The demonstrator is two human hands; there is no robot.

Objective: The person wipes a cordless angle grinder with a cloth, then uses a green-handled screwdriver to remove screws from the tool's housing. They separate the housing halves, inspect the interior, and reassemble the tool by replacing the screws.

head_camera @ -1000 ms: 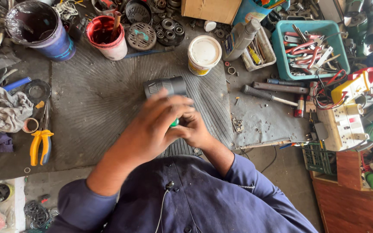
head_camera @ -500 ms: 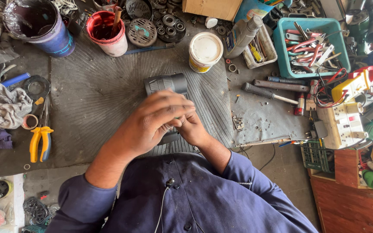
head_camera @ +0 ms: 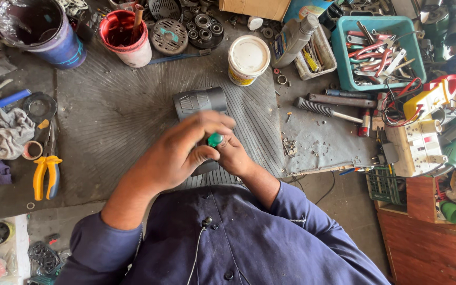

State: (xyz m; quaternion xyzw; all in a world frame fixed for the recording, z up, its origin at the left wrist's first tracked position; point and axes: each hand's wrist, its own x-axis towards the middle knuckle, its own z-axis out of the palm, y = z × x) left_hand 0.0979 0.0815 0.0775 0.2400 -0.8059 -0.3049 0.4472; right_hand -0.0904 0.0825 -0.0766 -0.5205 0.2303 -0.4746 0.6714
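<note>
Left hand (head_camera: 178,153) clenched over green round tool handle (head_camera: 215,140); right hand (head_camera: 234,154) grasps grey ribbed cylindrical housing (head_camera: 199,101) on ridged rubber mat (head_camera: 112,116).

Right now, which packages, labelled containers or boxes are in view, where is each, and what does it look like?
White tub: top centre of the mat, round, white lid, yellow label band.
Grey bottle: lying in a small tray to the tub's right, blue label.
Cardboard box: top edge, brown, partly cut off.
Yellow meter: far right, boxy, red trim.
No screens can be made out.
</note>
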